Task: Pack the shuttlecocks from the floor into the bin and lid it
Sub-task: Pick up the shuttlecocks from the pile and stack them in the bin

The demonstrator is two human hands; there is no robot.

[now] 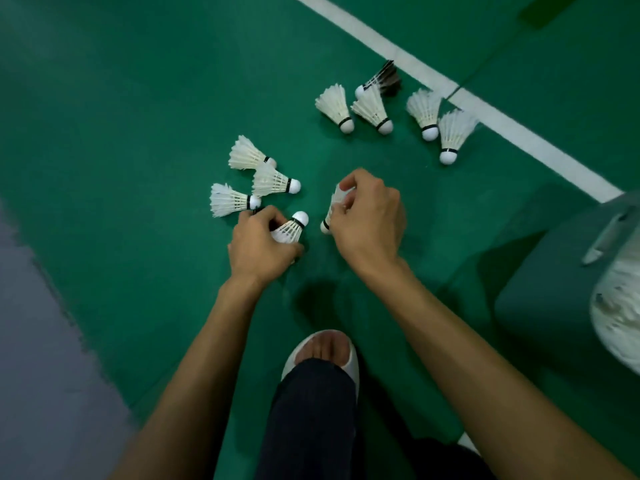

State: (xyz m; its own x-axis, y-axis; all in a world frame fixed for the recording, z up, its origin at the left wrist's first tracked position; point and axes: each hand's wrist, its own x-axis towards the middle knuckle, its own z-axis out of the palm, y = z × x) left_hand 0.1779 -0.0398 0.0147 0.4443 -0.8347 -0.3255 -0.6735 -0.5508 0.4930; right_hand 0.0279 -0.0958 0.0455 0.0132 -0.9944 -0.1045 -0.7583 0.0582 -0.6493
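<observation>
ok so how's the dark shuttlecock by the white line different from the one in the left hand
The dark shuttlecock has blackish feathers; the left-hand shuttlecock has white ones. The dark one lies loose on the floor; the other is gripped by the left hand. Both have white cork tips.

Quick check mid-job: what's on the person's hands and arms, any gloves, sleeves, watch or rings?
Nothing worn shows. The left hand and right hand are bare: no gloves, rings or wristbands. The left forearm and right forearm are uncovered to the frame's edge, with no sleeve, watch or marking visible.
</observation>
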